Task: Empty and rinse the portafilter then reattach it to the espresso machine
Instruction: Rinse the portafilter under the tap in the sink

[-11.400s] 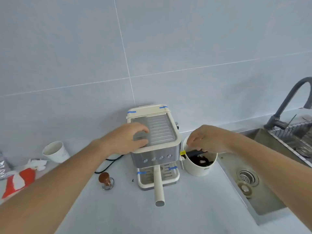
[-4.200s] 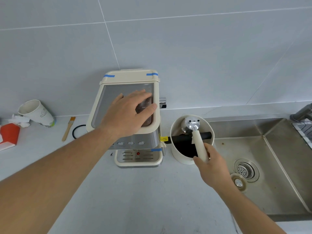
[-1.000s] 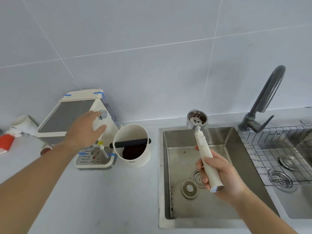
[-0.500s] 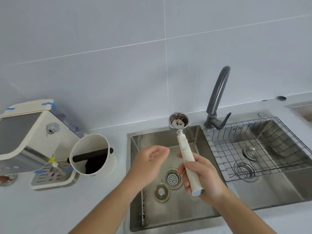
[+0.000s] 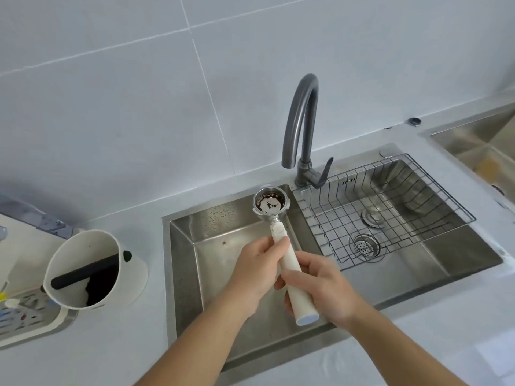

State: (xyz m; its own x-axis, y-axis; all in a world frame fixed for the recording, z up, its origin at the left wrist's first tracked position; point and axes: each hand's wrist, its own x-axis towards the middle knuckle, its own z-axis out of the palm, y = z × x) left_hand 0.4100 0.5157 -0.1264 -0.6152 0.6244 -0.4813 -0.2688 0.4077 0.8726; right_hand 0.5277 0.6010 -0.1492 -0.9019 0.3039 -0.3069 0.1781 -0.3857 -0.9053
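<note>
The portafilter [image 5: 289, 263] has a cream handle and a steel basket [image 5: 269, 204] that faces up, with brown coffee residue stuck inside. It hangs over the left sink basin [image 5: 211, 246], basket just below and left of the dark grey faucet [image 5: 299, 118]. My left hand [image 5: 260, 271] grips the upper part of the handle. My right hand [image 5: 320, 288] grips the lower part, near the handle's end. Only a corner of the espresso machine [image 5: 25, 316] shows at the far left edge.
A white knock box [image 5: 92, 268] with a black bar and dark grounds stands on the counter left of the sink. A wire rack [image 5: 390, 207] sits in the right basin over its drains. The faucet lever [image 5: 323, 174] points right. Another steel basin lies at the far right.
My left hand has come from open above the basin onto the portafilter handle, above my right hand. The view has shifted further right, toward the sink and faucet.
</note>
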